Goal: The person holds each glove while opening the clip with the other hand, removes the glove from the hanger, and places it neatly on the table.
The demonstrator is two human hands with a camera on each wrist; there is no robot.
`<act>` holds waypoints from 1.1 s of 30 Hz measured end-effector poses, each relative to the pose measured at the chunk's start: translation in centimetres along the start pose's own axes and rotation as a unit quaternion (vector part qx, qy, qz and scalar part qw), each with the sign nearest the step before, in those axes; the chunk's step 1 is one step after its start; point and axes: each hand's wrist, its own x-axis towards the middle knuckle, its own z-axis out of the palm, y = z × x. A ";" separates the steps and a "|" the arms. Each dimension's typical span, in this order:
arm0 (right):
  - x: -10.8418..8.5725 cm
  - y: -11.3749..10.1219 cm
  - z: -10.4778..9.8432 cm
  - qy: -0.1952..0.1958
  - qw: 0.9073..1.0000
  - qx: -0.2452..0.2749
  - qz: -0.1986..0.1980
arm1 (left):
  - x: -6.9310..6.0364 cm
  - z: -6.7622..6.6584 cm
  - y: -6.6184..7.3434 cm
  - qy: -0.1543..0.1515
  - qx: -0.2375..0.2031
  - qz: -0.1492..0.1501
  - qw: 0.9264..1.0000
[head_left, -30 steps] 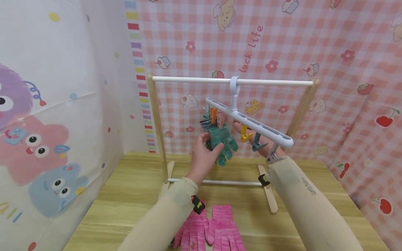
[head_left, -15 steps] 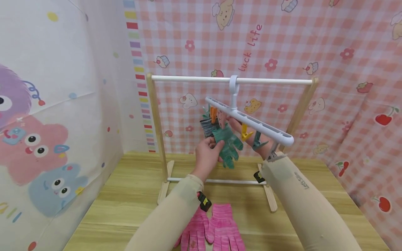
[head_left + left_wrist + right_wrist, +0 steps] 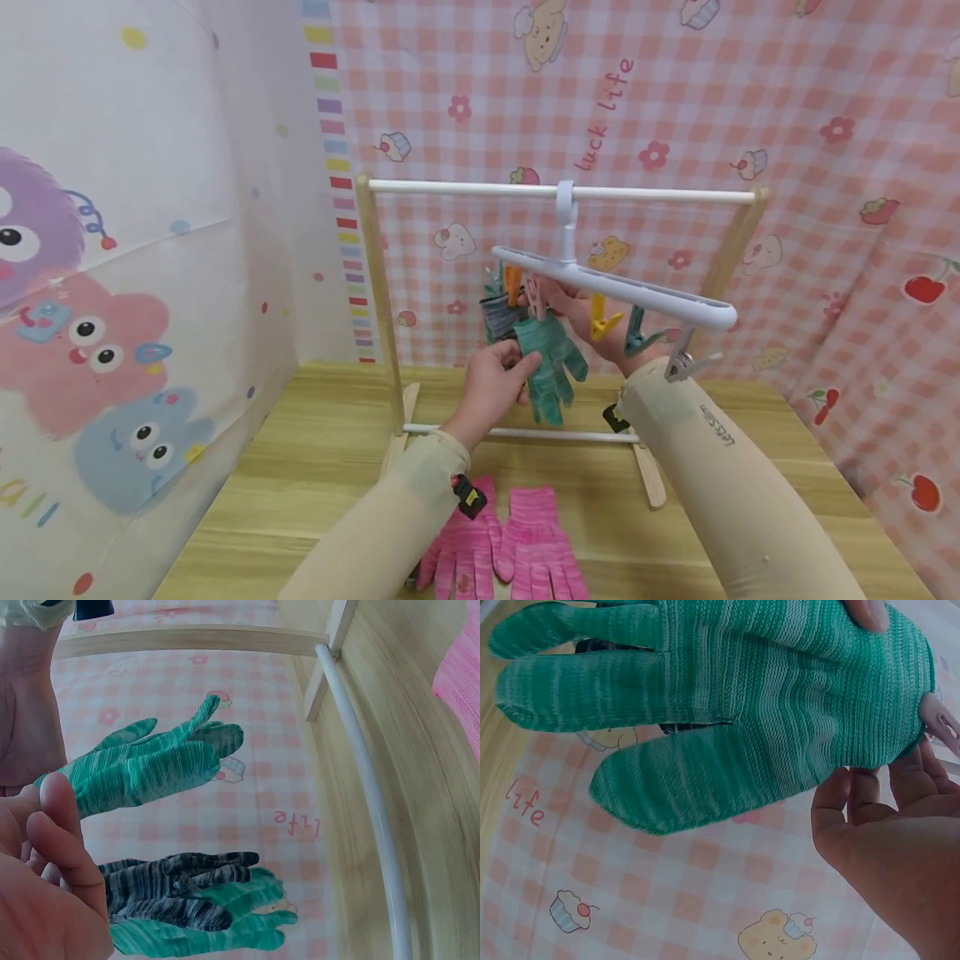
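Ideally, under the clip hanger [image 3: 637,293], the left hand [image 3: 489,382] pinching the green knit glove [image 3: 551,362] should steady it at the pink clothespin [image 3: 536,300], the right hand [image 3: 576,312] there, grip unclear.

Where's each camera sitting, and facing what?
Head: on the head, facing forward and down at the hanger; left hand, right hand and sleeves show.
Left wrist: worn there, facing the gloves; both hands show.
Right wrist: worn there, facing the green glove; right hand shows.
Both wrist views share that glove and "life" backdrop lettering.
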 end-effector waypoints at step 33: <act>-0.4 0.0 0.2 0.034 0.999 0.012 -0.014 | -1.2 -0.1 -0.2 -0.004 -0.004 -0.016 1.000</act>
